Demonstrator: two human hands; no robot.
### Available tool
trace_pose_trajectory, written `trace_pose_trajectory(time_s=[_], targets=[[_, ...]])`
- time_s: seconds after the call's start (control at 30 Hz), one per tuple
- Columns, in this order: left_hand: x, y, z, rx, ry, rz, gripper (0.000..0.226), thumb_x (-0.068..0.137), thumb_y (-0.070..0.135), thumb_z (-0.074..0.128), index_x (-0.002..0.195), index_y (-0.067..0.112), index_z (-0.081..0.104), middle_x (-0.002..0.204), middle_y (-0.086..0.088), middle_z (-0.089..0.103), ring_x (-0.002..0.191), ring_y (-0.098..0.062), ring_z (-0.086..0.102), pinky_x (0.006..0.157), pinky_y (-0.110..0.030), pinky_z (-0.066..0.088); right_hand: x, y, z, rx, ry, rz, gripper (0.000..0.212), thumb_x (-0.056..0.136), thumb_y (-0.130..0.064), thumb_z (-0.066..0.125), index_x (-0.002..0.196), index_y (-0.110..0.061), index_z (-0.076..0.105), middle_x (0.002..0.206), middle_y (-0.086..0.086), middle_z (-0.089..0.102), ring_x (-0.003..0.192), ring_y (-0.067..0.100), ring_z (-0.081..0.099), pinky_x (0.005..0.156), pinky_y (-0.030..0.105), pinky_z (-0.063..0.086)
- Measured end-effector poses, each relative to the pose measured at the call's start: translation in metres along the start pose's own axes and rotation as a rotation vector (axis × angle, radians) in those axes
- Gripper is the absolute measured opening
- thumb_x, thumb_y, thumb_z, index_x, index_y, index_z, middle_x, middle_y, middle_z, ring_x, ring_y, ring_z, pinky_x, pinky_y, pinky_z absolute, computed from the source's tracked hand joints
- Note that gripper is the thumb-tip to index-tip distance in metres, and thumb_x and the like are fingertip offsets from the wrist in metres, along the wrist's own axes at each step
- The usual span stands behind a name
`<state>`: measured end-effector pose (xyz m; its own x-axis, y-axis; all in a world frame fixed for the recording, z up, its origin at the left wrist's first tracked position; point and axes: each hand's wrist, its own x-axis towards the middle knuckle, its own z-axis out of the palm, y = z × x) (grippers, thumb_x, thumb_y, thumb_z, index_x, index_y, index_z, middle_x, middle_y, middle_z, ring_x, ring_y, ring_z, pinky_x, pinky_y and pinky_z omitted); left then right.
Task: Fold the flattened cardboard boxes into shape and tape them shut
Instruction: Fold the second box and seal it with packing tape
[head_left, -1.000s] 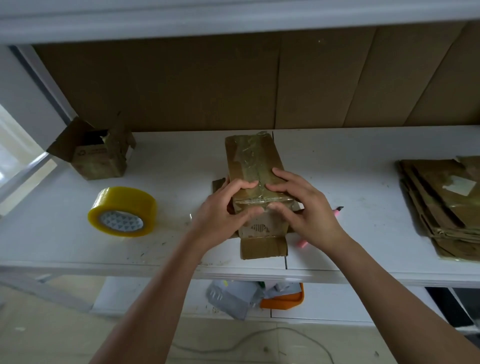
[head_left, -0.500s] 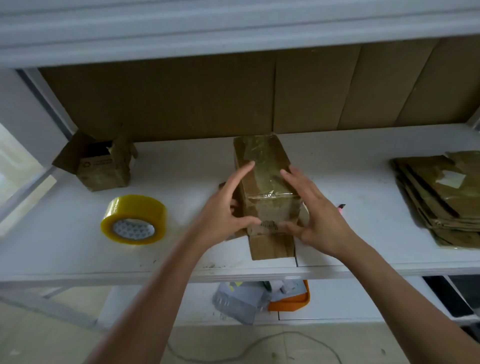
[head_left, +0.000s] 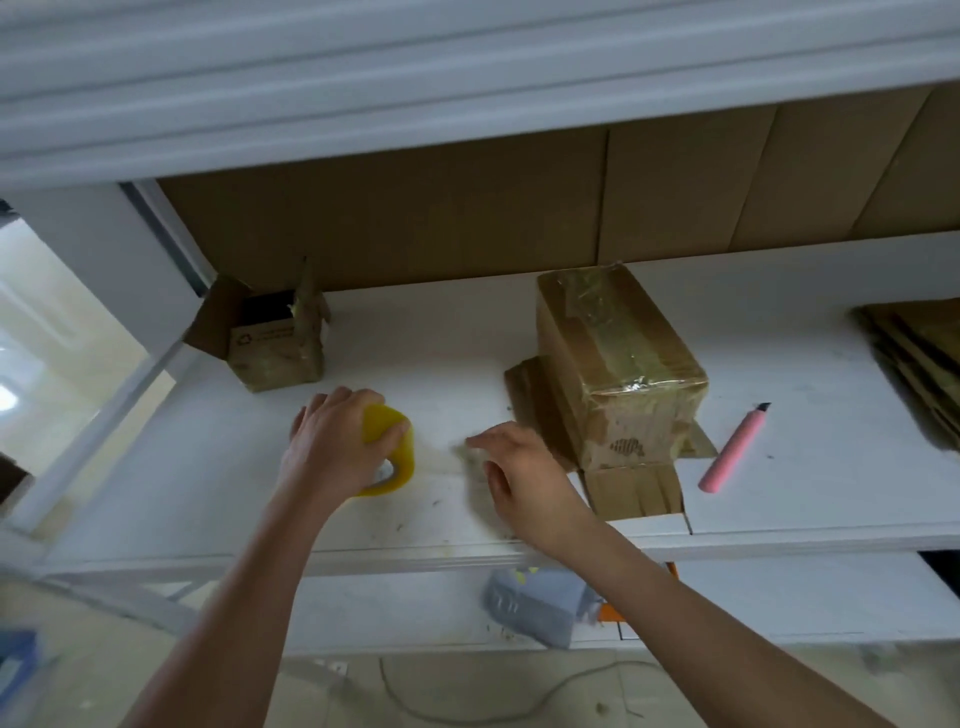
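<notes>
Both hands have left the long brown cardboard box wrapped in clear tape, which they were pressing half a second ago, and it now stands alone on the white desk, just beyond and to the right of the right hand. The left hand has gone to the yellow roll of packing tape and grasps it from above, with the fingers curled over its rim. The right hand is blurred; it hovers low over the desk between roll and box, fingers relaxed and holding nothing. I judge that one end of the box with loose flaps still needs tape. A pink utility knife lies to the right of the box
</notes>
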<state>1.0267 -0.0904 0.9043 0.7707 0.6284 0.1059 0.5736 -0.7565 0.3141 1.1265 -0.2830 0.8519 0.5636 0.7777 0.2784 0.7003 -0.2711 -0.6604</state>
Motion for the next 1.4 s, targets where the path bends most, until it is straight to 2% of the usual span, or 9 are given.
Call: trace_pose_trajectory(time_s=[0.2, 0.33, 0.5, 0.7, 0.87, 1.0, 1.1, 1.23, 1.4], targets=[[-0.012, -0.006, 0.004, -0.047, 0.077, 0.08, 0.039, 0.088, 0.049, 0.061, 0.119, 0.026, 0.058, 0.116, 0.004, 0.054, 0.114, -0.023, 0.043, 0.094, -0.039, 0.037, 0.041, 0.022, 0.045, -0.096, -0.11, 0.189, 0.038, 0.099, -0.013, 0.041, 0.132, -0.022, 0.058, 0.143, 0.013, 0.039, 0.133, 0.027, 0.024, 0.108, 0.029, 0.021], [-0.017, -0.011, 0.007, -0.079, 0.119, 0.114, 0.038, 0.088, 0.048, 0.061, 0.118, 0.025, 0.059, 0.113, 0.006, 0.055, 0.111, -0.02, 0.042, 0.093, -0.037, 0.035, 0.047, 0.026, 0.056, -0.11, -0.115, 0.24, 0.029, 0.1, -0.026, 0.043, 0.114, -0.043, 0.062, 0.144, -0.002, 0.031, 0.13, 0.02, 0.016, 0.109, 0.037, 0.024], [-0.017, -0.015, 0.006, -0.121, 0.12, 0.14, 0.037, 0.089, 0.047, 0.062, 0.118, 0.024, 0.059, 0.112, 0.007, 0.055, 0.109, -0.019, 0.043, 0.094, -0.036, 0.033, 0.052, 0.021, 0.058, -0.114, -0.131, 0.288, 0.028, 0.093, -0.018, 0.049, 0.086, -0.045, 0.048, 0.139, -0.01, 0.03, 0.123, 0.012, 0.011, 0.098, 0.036, 0.021], [-0.008, -0.024, -0.001, -0.208, -0.017, 0.161, 0.049, 0.082, 0.051, 0.069, 0.125, 0.03, 0.056, 0.112, 0.013, 0.048, 0.114, -0.014, 0.037, 0.095, -0.037, 0.038, 0.051, 0.021, 0.049, -0.029, -0.09, 0.279, 0.034, 0.081, 0.004, 0.046, 0.069, -0.027, 0.045, 0.104, -0.024, 0.045, 0.115, 0.014, 0.032, 0.09, 0.032, 0.025], [-0.001, -0.043, -0.01, -0.289, -0.203, 0.188, 0.062, 0.078, 0.048, 0.076, 0.133, 0.044, 0.047, 0.116, 0.017, 0.043, 0.115, -0.013, 0.034, 0.087, -0.034, 0.043, 0.053, 0.016, 0.037, 0.163, -0.094, 0.339, 0.029, 0.082, 0.012, 0.042, 0.07, -0.013, 0.05, 0.079, -0.007, 0.051, 0.091, 0.014, 0.042, 0.082, 0.02, 0.029], [-0.001, -0.046, -0.011, -0.34, -0.169, 0.196, 0.056, 0.078, 0.044, 0.078, 0.126, 0.049, 0.048, 0.118, 0.015, 0.046, 0.114, -0.015, 0.04, 0.087, -0.035, 0.048, 0.048, 0.008, 0.029, 0.199, -0.112, 0.33, 0.022, 0.084, 0.011, 0.044, 0.075, -0.008, 0.05, 0.073, -0.004, 0.046, 0.068, 0.008, 0.039, 0.06, 0.016, 0.031], [-0.003, -0.046, -0.015, -0.432, -0.165, 0.141, 0.051, 0.078, 0.035, 0.081, 0.112, 0.055, 0.049, 0.121, 0.011, 0.048, 0.114, -0.016, 0.045, 0.085, -0.036, 0.054, 0.044, -0.003, 0.017, 0.093, -0.045, 0.181, 0.02, 0.082, 0.015, 0.044, 0.076, -0.004, 0.049, 0.074, -0.002, 0.047, 0.068, 0.011, 0.04, 0.062, 0.026, 0.034], [-0.001, -0.041, -0.041, -0.627, -0.1, 0.046, 0.045, 0.076, 0.031, 0.081, 0.104, 0.056, 0.056, 0.116, 0.014, 0.051, 0.102, -0.009, 0.053, 0.063, -0.019, 0.048, 0.056, -0.036, -0.011, 0.008, 0.107, -0.036, 0.012, 0.096, -0.002, 0.046, 0.085, -0.004, 0.051, 0.081, 0.007, 0.052, 0.072, 0.017, 0.044, 0.065, 0.032, 0.039], [-0.002, -0.011, -0.075, -0.625, -0.058, 0.097, 0.047, 0.073, 0.03, 0.082, 0.109, 0.052, 0.06, 0.123, 0.01, 0.051, 0.104, -0.01, 0.052, 0.071, -0.028, 0.052, 0.048, -0.054, -0.056, 0.004, 0.236, -0.081, 0.011, 0.095, -0.001, 0.054, 0.095, -0.003, 0.064, 0.09, 0.011, 0.058, 0.071, 0.019, 0.056, 0.069, 0.038, 0.055]])
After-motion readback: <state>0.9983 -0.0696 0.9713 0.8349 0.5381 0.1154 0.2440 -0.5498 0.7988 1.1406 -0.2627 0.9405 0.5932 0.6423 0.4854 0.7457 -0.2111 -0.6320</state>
